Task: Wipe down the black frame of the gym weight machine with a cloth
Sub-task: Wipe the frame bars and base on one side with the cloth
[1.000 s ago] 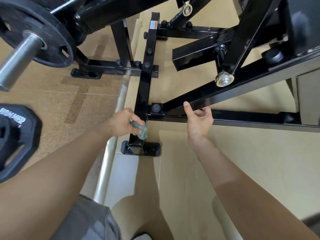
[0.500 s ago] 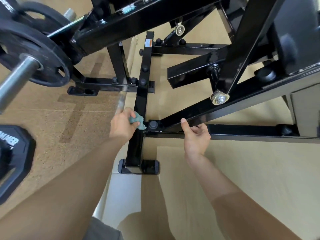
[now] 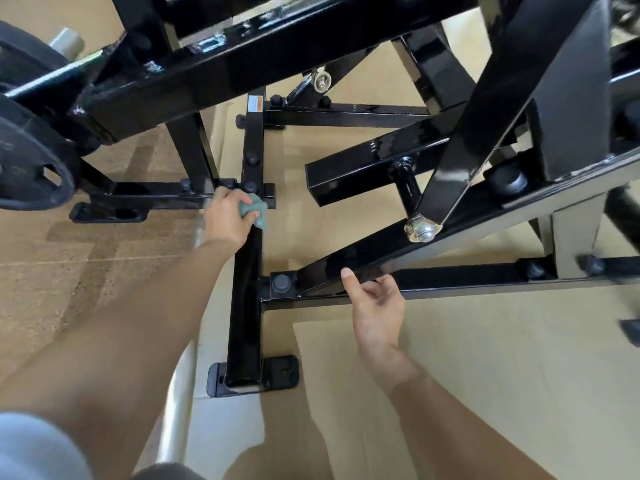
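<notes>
The black frame (image 3: 244, 306) of the weight machine fills the view, with a long floor bar running away from me. My left hand (image 3: 227, 218) is closed around a small teal cloth (image 3: 257, 208) and presses it on that floor bar, just before the bolted cross joint. My right hand (image 3: 375, 306) grips the underside of a slanted black bar (image 3: 360, 254) with curled fingers, thumb up against its side.
A black weight plate (image 3: 31, 157) on a steel sleeve hangs at the left. A foot plate (image 3: 252, 375) ends the floor bar near me. Upper beams and a chrome bolt head (image 3: 420, 230) overhang the right side. Cardboard sheets (image 3: 485, 375) cover the floor.
My left hand has slid the cloth along the floor bar, away from me, from near the foot plate up to the cross joint. My right hand kept its hold on the slanted bar.
</notes>
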